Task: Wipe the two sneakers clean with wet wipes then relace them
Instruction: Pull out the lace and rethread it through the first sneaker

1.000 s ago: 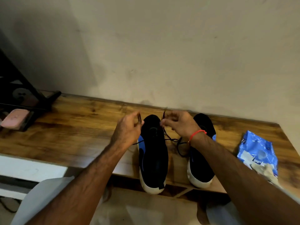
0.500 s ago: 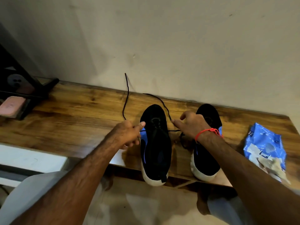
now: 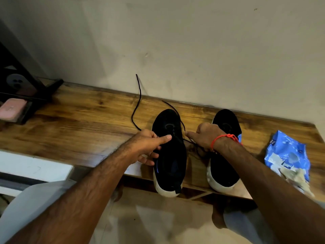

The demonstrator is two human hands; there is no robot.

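Two black sneakers with white soles stand side by side on the wooden shelf, toes to the wall: the left sneaker and the right sneaker. My left hand grips the left sneaker's side, thumb laid across its top. A black lace runs from that hand up in a loop against the wall. My right hand, with a red wrist thread, pinches the lace's other strand between the two shoes. More lace lies tangled between them.
A blue wet-wipe pack with crumpled used wipes lies at the shelf's right end. A black stand and a pink case sit at the far left. The wall runs close behind the shoes.
Both hands came down from above the left sneaker and pulled apart. The lace ends are drawn out, one loop flung up against the wall. My left hand now holds the shoe's side.
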